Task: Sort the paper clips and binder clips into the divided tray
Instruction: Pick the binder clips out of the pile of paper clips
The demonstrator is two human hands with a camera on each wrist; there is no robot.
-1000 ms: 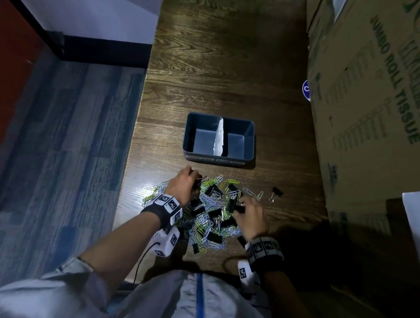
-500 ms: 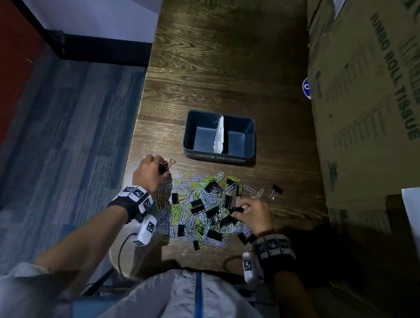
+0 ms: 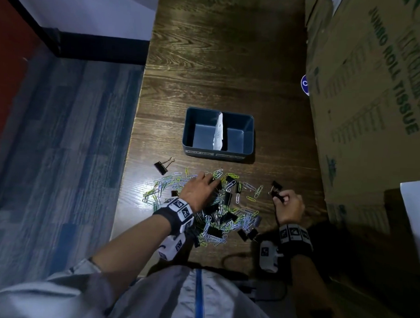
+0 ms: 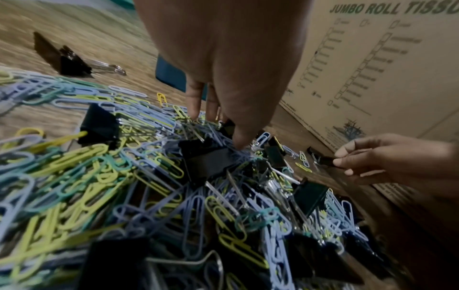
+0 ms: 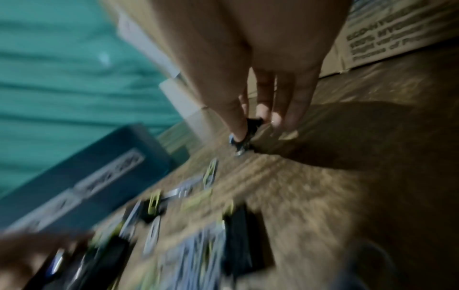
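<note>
A blue divided tray [image 3: 250, 127] with a white paper divider [image 3: 218, 135] stands on the dark wooden table; both halves look bare. In front of it lies a mixed pile of coloured paper clips [image 3: 226, 221] and black binder clips [image 4: 208, 160]. My left hand [image 3: 211, 180] reaches down into the pile's far side, fingertips [image 4: 238, 141] touching the clips, nothing plainly held. My right hand [image 3: 280, 198] hovers at the pile's right edge and pinches a small black binder clip [image 5: 253, 125] between thumb and fingers. One binder clip [image 3: 163, 166] lies alone to the left, another [image 3: 276, 185] beside my right hand.
A tall cardboard box [image 3: 372, 117] printed "JUMBO ROLL TISSUE" stands along the table's right side, close to my right hand. The table's left edge [image 3: 133, 156] drops to grey-blue flooring. Bare wood stretches beyond the tray.
My left hand let go of a binder clip at the far left and came back right onto the pile. My right hand moved right, out of the pile, pinching a binder clip.
</note>
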